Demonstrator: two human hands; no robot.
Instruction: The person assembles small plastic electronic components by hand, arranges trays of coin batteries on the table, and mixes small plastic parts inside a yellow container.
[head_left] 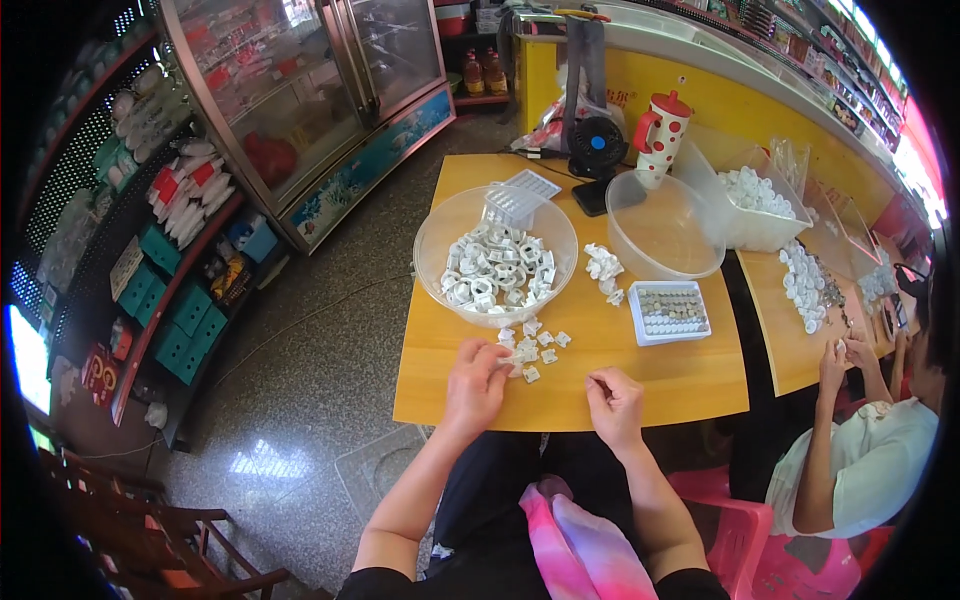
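A: What are the hands doing?
B: The left hand [477,385] rests on the wooden table [660,380], fingers curled over small white plastic pieces [530,345]. The right hand [615,400] lies just beside, fingertips pinched; whether it grips anything I cannot tell.

A: And beyond?
B: A white tray of small metal parts [671,312], then a clear bowl [495,255] full of white pieces, an empty clear bowl [663,225], and a small black fan [598,148]

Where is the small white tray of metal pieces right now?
In the head view, the white tray sits on the table's right side, below the empty clear bowl.
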